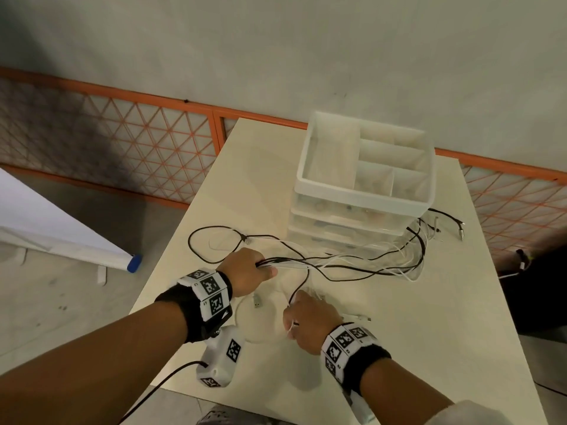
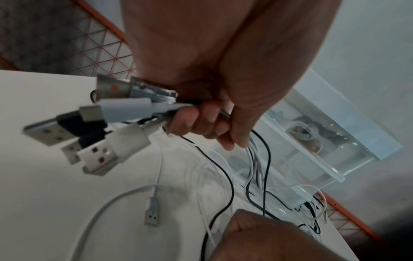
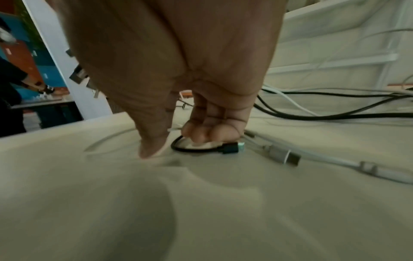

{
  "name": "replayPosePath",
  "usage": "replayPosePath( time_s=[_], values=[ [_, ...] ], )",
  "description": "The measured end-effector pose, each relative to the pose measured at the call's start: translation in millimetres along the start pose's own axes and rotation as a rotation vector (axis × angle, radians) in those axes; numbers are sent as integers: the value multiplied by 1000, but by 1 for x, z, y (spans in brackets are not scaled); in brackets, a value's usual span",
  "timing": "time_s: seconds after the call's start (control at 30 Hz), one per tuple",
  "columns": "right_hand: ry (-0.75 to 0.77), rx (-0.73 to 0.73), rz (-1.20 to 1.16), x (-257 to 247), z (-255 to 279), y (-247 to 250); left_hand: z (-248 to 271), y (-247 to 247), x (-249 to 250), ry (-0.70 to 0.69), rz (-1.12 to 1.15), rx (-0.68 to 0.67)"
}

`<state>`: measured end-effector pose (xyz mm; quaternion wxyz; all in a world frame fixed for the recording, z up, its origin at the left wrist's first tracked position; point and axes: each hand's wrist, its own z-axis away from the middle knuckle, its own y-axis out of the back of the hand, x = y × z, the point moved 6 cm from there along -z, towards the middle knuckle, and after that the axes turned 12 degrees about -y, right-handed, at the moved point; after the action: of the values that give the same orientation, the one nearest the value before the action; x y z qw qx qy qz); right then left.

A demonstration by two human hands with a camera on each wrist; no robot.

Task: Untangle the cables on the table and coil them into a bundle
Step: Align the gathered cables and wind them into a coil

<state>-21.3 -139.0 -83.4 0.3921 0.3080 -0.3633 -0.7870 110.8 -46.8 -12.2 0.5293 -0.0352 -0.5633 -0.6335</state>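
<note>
The head view looks steeply down on the cream rectangular table (image 1: pixel 399 348) from above. Both wrist views sit close under the palms, sharing the tangled black and white cables (image 2: pixel 257 176) and the clear plastic drawer organiser (image 3: pixel 335 53).

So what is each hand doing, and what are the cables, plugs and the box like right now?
Left hand: grips a bunch of cables near their plugs.
Bunch of plugs: sticks out of the left fist.
Right hand: pinches a black cable end at the table.
Loose cables: tangled, uncoiled.
Drawer box: top tray open, drawers shut.

Workshop: orange mesh fencing (image 1: pixel 147 139), worktable (image 1: pixel 429 302)
</note>
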Motion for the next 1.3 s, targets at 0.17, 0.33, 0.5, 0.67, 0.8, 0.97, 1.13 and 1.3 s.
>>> replayPosePath(
  time_s=[0.17,0.33,0.5,0.67,0.8,0.97,1.13,1.3],
  values=[
    [94,241,-327,7,22,73,0,6,27,-206,25,-24],
    [62,581,-659,42,52,170,-4,17,54,-247,310,49],
    [-112,745,-1114,97,78,211,-15,21,65,-210,560,66],
    [-195,894,-1444,148,94,215,-21,22,72,-210,541,112],
    [-398,820,-1233,175,84,183,-22,28,92,-220,718,109],
    [-833,608,-935,229,73,121,-21,37,110,-275,779,94],
    [-668,586,-1256,210,72,129,-24,38,116,-276,685,104],
    [-52,845,-1343,148,103,228,-29,31,108,-215,541,176]
  ],
)
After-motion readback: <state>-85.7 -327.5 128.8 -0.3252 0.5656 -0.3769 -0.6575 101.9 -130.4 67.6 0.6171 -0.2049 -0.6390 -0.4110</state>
